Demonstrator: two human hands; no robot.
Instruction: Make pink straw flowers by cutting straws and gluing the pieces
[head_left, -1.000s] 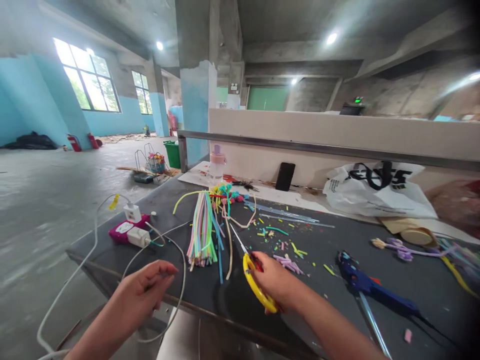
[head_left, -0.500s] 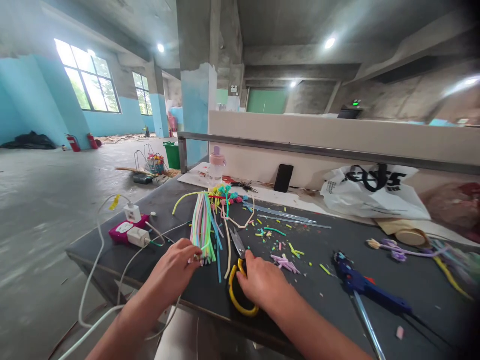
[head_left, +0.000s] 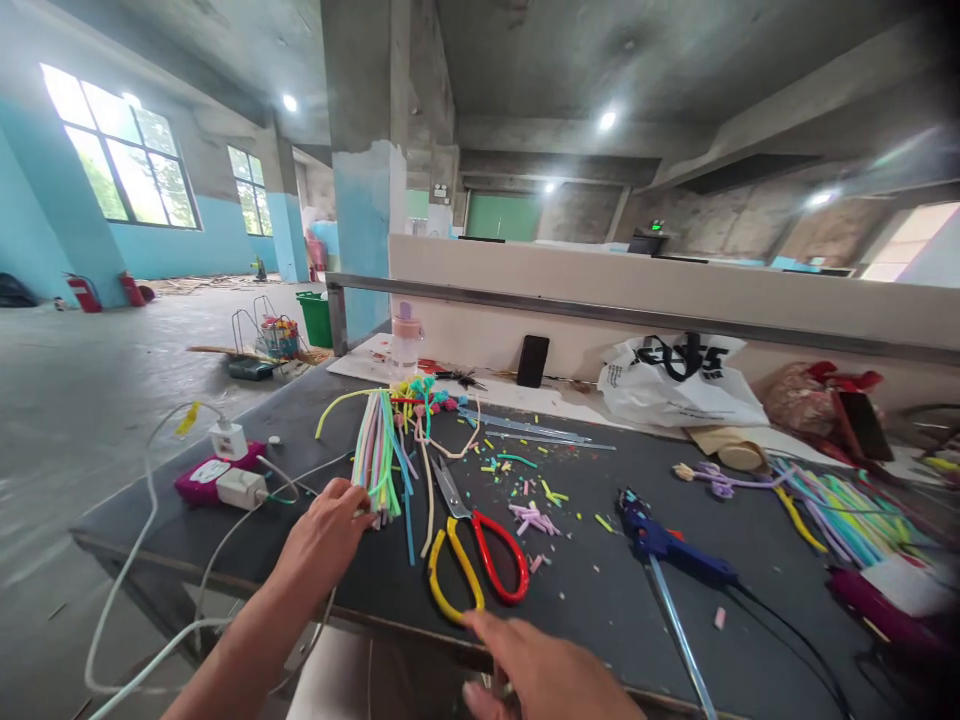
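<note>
A bundle of pastel pipe cleaners lies on the dark table. My left hand is at the lower end of this bundle, fingers curled in against it; the fingertips are partly hidden. Just right of it rest scissors, blades slightly apart, with one yellow and one red handle loop. My right hand is at the table's front edge, below the scissors, thumb and forefinger apart. Its forefinger tip is close to the yellow loop; contact is unclear. Above the bundle sit fuzzy coloured pipe-cleaner pieces.
Cut scraps are strewn mid-table. A blue glue gun with a clear glue stick lies right. Further right are more pipe cleaners. A magenta power strip with cables sits left. A bottle, phone and white bag stand behind.
My right hand has let go of the scissors, which now lie on the table, and has drawn back toward the front edge. My left hand stays by the bundle. The view has turned right.
</note>
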